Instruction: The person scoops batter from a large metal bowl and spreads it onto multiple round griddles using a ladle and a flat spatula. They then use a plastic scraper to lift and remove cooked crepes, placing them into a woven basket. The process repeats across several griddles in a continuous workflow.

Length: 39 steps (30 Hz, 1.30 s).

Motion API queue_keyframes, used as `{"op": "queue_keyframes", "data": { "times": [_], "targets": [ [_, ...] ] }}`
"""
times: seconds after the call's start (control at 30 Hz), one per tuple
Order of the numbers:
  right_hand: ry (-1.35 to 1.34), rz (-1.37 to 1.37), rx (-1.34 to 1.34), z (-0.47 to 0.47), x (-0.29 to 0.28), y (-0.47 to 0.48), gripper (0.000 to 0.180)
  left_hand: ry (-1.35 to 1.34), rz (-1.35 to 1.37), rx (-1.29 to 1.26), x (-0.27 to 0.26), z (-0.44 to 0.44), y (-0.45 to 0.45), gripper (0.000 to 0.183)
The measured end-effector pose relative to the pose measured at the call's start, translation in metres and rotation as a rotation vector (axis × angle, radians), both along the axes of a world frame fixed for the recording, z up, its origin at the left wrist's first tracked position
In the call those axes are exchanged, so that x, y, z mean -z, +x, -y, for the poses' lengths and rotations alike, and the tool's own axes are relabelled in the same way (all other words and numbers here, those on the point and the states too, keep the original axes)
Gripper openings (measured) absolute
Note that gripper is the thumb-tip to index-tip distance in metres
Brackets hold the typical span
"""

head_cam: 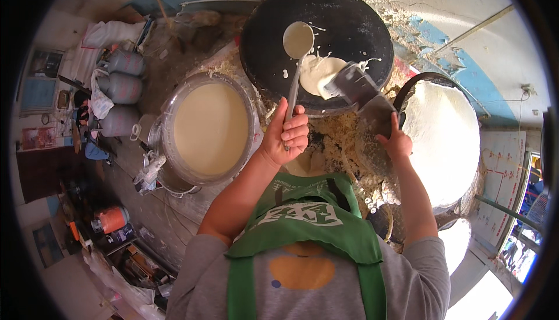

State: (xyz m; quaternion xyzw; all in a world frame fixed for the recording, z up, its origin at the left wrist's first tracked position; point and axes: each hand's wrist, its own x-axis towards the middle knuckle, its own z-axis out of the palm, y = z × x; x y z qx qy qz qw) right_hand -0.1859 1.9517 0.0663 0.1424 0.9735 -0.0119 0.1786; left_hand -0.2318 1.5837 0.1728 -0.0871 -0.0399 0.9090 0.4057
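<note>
My left hand (290,132) grips the handle of a metal ladle (293,85), whose batter-coated bowl is over a large round black griddle (270,23). Beside the ladle, a puddle of pale batter (316,73) lies on the griddle, with splashes and drops around it. My right hand (396,142) is closed on a wide, flat, dark spreader (360,82), blurred by motion. The spreader's far edge meets the right side of the puddle and is smeared with batter. A large pot (255,117) to the left of my left hand holds smooth, pale batter (209,128).
On the right is a round, dark-rimmed surface bearing a broad white sheet (441,141), overexposed. Crusted batter scraps (336,145) cover the ledge before me. Several gas cylinders (125,88) stand at the far left, and an orange cylinder (111,220) at lower left.
</note>
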Motion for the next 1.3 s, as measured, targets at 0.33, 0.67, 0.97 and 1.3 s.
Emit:
{"op": "queue_keyframes", "data": {
  "times": [0.33, 0.67, 0.97, 1.3],
  "targets": [
    [-0.032, 0.001, -0.225, 0.075, -0.005, -0.014, 0.099, -1.289, -0.004, -0.091, 0.027, 0.131, 0.106, 0.018],
    [-0.611, -0.269, 0.471, 0.111, 0.038, -0.017, 0.083, -1.796, 0.070, -0.480, -0.019, 0.375, 0.104, 0.018],
    [-0.049, -0.114, 0.258, 0.091, 0.009, -0.014, 0.103, -1.830, 0.063, -0.640, 0.037, 0.338, 0.097, 0.016],
    [-0.276, 0.134, 0.010, 0.193, -0.018, -0.015, 0.105, -1.897, -0.081, -0.620, 0.027, 0.334, 0.077, 0.013]
  ]
}}
